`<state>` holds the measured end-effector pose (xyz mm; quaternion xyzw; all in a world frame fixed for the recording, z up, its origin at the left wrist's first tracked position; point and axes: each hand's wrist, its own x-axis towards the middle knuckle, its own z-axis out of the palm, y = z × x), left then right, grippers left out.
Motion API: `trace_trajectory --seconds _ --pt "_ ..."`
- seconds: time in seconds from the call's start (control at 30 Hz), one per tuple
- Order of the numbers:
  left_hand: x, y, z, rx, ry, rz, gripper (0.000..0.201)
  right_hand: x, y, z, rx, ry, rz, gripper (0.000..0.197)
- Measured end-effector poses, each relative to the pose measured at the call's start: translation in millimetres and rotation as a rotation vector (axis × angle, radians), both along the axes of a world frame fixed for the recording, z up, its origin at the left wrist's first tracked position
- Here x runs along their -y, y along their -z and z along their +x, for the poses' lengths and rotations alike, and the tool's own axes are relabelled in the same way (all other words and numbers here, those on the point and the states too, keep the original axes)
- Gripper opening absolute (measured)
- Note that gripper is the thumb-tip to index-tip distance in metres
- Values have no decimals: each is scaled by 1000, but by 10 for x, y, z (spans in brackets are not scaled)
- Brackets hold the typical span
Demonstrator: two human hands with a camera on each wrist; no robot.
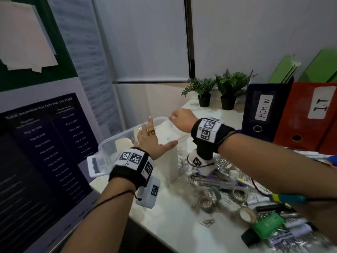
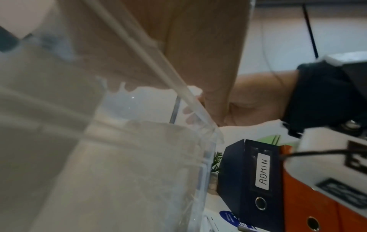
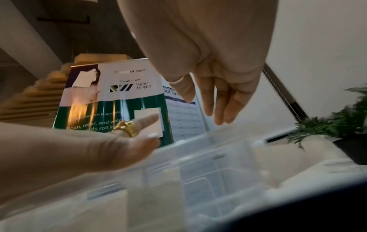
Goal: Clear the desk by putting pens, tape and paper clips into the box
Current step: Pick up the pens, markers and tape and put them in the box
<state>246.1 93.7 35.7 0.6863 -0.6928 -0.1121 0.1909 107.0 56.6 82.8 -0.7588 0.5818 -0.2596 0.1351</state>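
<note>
Sitting on the pale desk (image 1: 164, 225) by a poster (image 1: 45, 143), the clear plastic box (image 1: 116, 143) looks see-through. Left hand (image 1: 151, 141) and right hand (image 1: 182, 119) hover over it, fingers spread, holding nothing. Pens (image 1: 215, 181) and tape (image 1: 206, 202) lie nearby.

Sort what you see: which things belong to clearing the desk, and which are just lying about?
Belongs to the job:
clear plastic box
pens
tape rolls
paper clips

Just lying about:
ADMIN binder
red binder
potted plants
</note>
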Motion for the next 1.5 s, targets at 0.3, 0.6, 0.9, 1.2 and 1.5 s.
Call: trace_trajectory --seconds 0.3,0.6,0.9,1.2,1.5 --pt "-263 24 -552 388 288 -392 76 5 725 -1378 -288 176 267 23" --pt "176 252 -1466 673 409 -123 40 537 913 -1371 -453 11 253 38" --pt "652 712 -1565 644 209 366 40 870 1178 -1249 -714 -132 335 31" --pt "771 839 -1644 684 127 402 38 1019 1219 -1393 -899 -167 343 14" --pt "676 742 -1669 532 102 211 37 946 1280 -1487 -737 -123 351 21"
